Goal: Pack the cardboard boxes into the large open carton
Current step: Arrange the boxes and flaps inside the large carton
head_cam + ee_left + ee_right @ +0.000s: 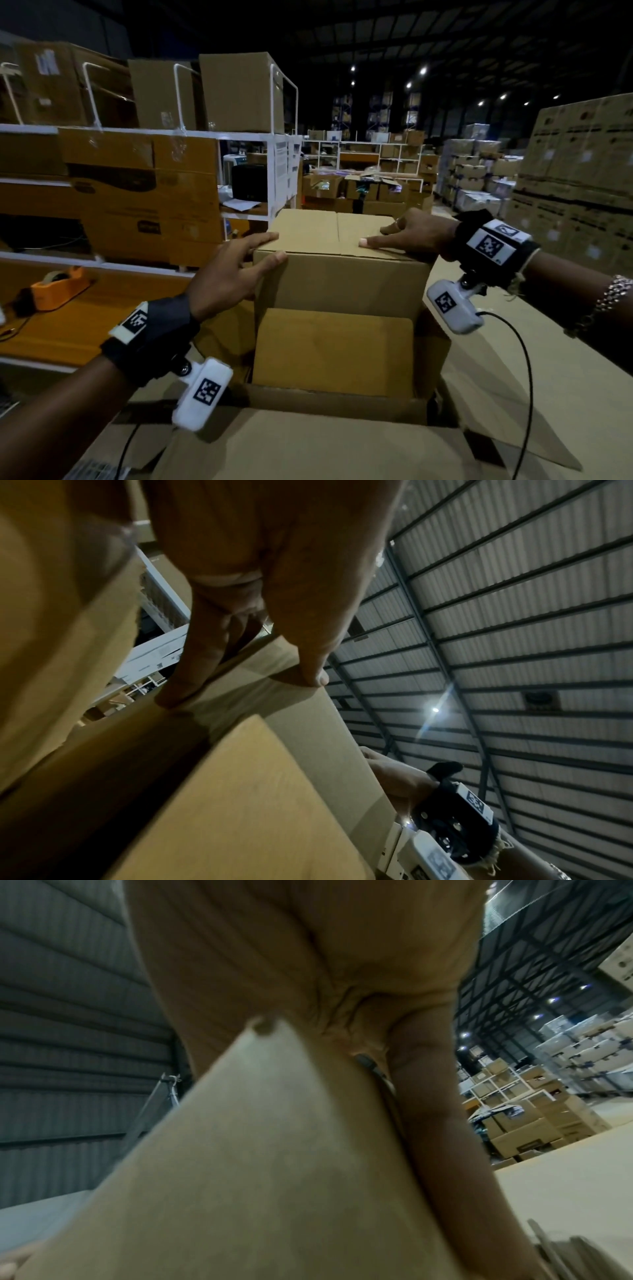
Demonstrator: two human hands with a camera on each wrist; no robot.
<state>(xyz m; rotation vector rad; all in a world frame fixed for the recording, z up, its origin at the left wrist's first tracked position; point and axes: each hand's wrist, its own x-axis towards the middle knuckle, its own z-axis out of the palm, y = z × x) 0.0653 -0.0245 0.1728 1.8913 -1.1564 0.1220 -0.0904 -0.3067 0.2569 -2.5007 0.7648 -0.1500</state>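
Note:
A plain brown cardboard box [342, 284] stands upright with its lower part inside the large open carton [342, 407], behind a tan cardboard panel [332, 353]. My left hand [236, 270] holds the box's top left corner, fingers straight along the top edge and thumb on the front face. The left wrist view shows those fingers [212, 647] lying over the box edge [301, 718]. My right hand [414, 233] lies flat on the top right, with its index finger stretched towards the centre seam. In the right wrist view the palm [308, 947] covers a corner of the box [274, 1150].
An orange tape dispenser [54, 287] lies on the orange shelf at the left. White racks [239, 137] packed with cartons rise behind it. Tall stacks of boxes [575, 178] stand at the right. The carton's flaps [513, 394] spread out to the right and front.

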